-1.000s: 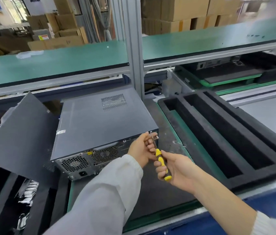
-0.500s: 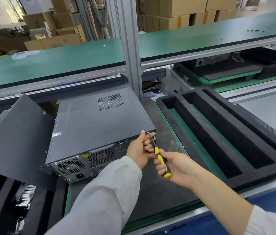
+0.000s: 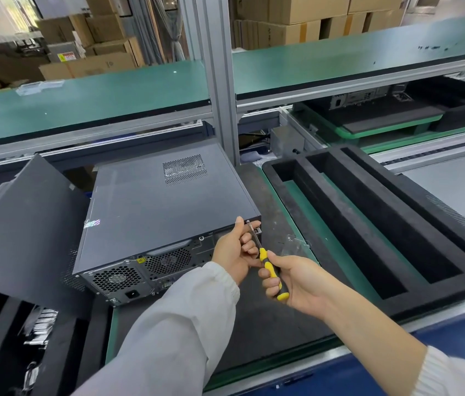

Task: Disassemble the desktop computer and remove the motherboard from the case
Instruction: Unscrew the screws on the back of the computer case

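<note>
A dark grey desktop computer case (image 3: 151,207) lies flat on the bench, its rear panel with fan grilles and a power socket facing me. My right hand (image 3: 297,284) grips a yellow-and-black screwdriver (image 3: 270,270). The tip of its metal shaft sits at a screw on the case's rear right corner. My left hand (image 3: 234,250) is at that same corner, thumb on the top edge and fingers curled around the shaft. The case's lid is closed, so the motherboard is hidden.
A loose dark side panel (image 3: 22,224) leans against the case on the left. A black foam tray (image 3: 383,224) with long slots lies to the right. A small clear plastic bag (image 3: 294,245) rests by the case corner. An aluminium post (image 3: 220,81) stands behind.
The view has shifted slightly. Both hands stay at the rear right corner with the screwdriver at the screw; my right hand's grip on the handle has turned a little.
</note>
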`<act>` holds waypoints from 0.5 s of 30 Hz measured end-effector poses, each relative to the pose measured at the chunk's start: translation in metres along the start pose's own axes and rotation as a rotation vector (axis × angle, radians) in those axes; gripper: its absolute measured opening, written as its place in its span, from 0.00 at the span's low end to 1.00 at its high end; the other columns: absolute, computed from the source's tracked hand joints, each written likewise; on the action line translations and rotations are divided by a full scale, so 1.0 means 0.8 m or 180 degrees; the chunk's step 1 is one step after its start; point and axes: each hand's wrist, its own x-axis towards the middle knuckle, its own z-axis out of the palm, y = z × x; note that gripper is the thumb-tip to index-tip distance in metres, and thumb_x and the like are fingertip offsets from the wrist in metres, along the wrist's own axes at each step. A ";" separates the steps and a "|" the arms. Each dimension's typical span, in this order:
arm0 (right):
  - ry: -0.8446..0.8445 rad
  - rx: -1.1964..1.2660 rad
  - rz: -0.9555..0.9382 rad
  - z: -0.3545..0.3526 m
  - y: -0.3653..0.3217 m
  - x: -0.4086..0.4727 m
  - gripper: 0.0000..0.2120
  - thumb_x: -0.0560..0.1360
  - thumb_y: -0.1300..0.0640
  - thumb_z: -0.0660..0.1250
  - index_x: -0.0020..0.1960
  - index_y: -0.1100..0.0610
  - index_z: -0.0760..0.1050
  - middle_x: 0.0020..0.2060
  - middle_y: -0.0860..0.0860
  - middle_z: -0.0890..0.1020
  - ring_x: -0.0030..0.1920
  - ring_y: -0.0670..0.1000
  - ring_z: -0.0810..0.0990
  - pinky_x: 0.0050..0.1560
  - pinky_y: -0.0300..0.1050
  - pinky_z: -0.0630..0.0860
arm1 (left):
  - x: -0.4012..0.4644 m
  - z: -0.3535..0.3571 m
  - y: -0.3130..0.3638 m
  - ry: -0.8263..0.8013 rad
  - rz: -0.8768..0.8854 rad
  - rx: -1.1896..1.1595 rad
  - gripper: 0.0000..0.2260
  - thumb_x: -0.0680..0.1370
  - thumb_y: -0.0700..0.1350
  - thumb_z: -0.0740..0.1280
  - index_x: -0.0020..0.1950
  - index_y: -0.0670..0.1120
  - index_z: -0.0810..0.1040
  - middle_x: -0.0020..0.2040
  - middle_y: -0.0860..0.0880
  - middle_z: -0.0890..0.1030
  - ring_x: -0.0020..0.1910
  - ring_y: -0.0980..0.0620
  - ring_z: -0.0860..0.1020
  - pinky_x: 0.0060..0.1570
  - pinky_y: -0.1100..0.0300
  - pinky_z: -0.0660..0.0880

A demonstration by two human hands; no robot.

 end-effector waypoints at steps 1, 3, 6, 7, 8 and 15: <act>0.0007 -0.0003 0.0005 0.000 0.000 0.000 0.12 0.82 0.55 0.56 0.60 0.62 0.68 0.29 0.52 0.73 0.25 0.46 0.67 0.22 0.36 0.67 | -0.002 0.001 0.000 0.0003 0.0010 0.0024 0.18 0.81 0.52 0.59 0.56 0.38 0.78 0.24 0.53 0.62 0.20 0.58 0.60 0.21 0.67 0.65; 0.0008 -0.0010 0.0024 -0.001 -0.002 0.000 0.12 0.82 0.55 0.56 0.60 0.62 0.68 0.29 0.52 0.72 0.25 0.46 0.67 0.22 0.36 0.67 | -0.005 0.003 0.001 0.0009 0.0023 0.0071 0.17 0.82 0.52 0.59 0.56 0.39 0.78 0.25 0.53 0.62 0.21 0.58 0.60 0.22 0.67 0.65; -0.0043 0.0027 0.0063 0.001 -0.004 0.001 0.10 0.82 0.55 0.56 0.57 0.62 0.68 0.29 0.53 0.72 0.25 0.46 0.67 0.22 0.36 0.67 | -0.009 0.006 0.002 0.0020 0.0076 0.0086 0.17 0.82 0.51 0.58 0.56 0.38 0.78 0.25 0.53 0.61 0.21 0.58 0.60 0.23 0.67 0.63; -0.0063 0.0076 0.0078 0.002 -0.004 0.001 0.10 0.82 0.55 0.56 0.57 0.62 0.68 0.29 0.53 0.72 0.25 0.46 0.67 0.22 0.36 0.67 | -0.009 0.007 0.001 0.0020 0.0089 0.0075 0.17 0.82 0.51 0.58 0.56 0.38 0.78 0.25 0.53 0.61 0.21 0.58 0.60 0.22 0.68 0.62; -0.0103 0.0174 0.0105 0.004 -0.004 0.001 0.11 0.82 0.55 0.55 0.57 0.62 0.69 0.29 0.53 0.72 0.25 0.46 0.68 0.23 0.37 0.68 | -0.010 0.007 0.001 0.0013 0.0098 0.0055 0.17 0.82 0.51 0.58 0.56 0.37 0.78 0.25 0.53 0.61 0.20 0.58 0.60 0.21 0.68 0.62; -0.0296 0.0609 0.0109 0.004 -0.001 -0.004 0.12 0.81 0.61 0.56 0.61 0.66 0.68 0.35 0.59 0.77 0.33 0.52 0.76 0.30 0.44 0.78 | -0.008 0.004 0.003 0.0036 0.0031 0.0047 0.18 0.82 0.51 0.59 0.55 0.37 0.79 0.24 0.53 0.61 0.20 0.58 0.60 0.22 0.67 0.62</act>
